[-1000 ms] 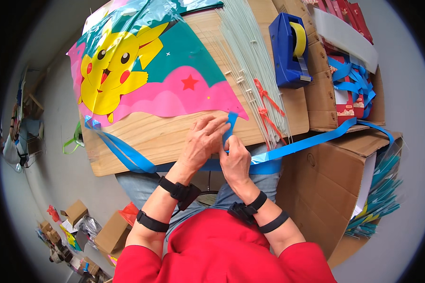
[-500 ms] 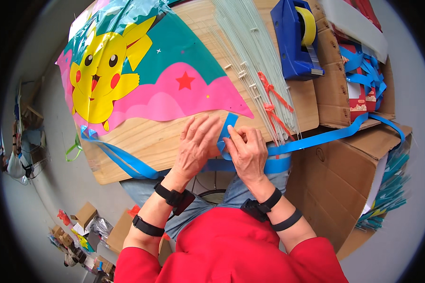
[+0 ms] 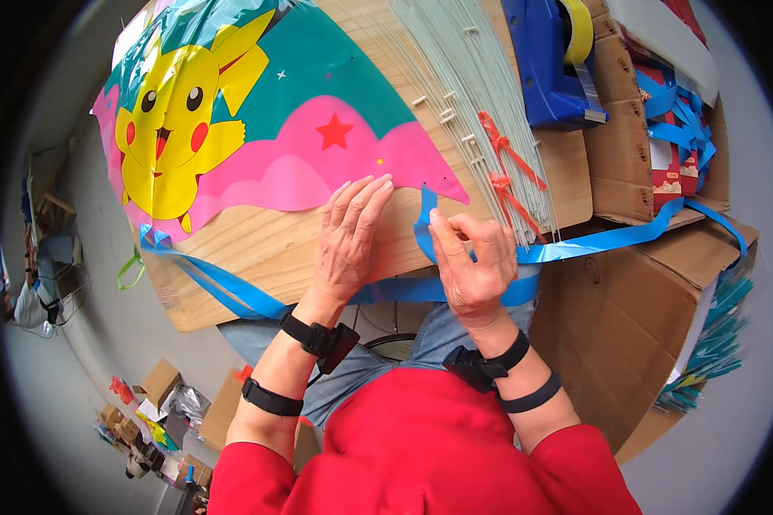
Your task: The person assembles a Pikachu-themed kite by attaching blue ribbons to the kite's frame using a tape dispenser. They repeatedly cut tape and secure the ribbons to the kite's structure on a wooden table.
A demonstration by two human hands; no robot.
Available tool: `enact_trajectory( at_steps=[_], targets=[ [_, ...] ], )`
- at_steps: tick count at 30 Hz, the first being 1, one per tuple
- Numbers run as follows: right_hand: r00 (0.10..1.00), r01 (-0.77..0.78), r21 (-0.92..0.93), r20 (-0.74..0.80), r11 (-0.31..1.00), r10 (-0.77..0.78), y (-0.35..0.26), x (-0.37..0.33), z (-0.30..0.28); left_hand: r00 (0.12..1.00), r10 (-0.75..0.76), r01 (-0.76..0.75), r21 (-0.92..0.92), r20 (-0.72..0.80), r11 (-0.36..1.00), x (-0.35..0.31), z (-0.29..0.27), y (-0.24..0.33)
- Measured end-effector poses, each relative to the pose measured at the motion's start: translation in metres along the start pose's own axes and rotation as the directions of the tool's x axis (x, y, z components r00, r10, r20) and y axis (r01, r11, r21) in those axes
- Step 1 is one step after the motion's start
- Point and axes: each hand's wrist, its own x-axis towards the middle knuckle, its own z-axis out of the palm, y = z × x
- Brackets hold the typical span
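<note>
Just left of the right hand (image 3: 479, 266) lies the blue ribbon (image 3: 423, 230), its short end pointing away from the body, to the lower edge of the printed sheet (image 3: 309, 163) near its right corner. That hand is the nearer; its fingers curl beside the ribbon — pinching or not, I cannot tell. Leftward, the left hand (image 3: 348, 236) has its fingers straight, grasping nothing, tips at that same edge. Beyond the corner, pale rods (image 3: 459, 73) crowd the right side — then the tape dispenser (image 3: 541, 73).
</note>
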Motion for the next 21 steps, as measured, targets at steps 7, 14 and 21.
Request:
enact_trajectory(
  at_steps=[7,14,21],
  targets=[
    [0.995,0.041,-0.022,0.091,0.999,-0.039,0.013,0.008,0.021,0.997,0.074,-0.075,0.026,0.026,0.997,0.006,-0.003,0.005],
    [0.986,-0.112,0.081,0.130,0.990,0.101,0.015,-0.007,0.029,0.975,0.104,-0.130,0.128,0.197,0.983,0.013,-0.002,0.016],
    [0.983,-0.167,0.141,0.099,0.976,0.154,0.017,-0.007,0.033,0.973,0.107,-0.136,0.132,0.202,0.982,0.011,-0.001,0.013]
  ],
)
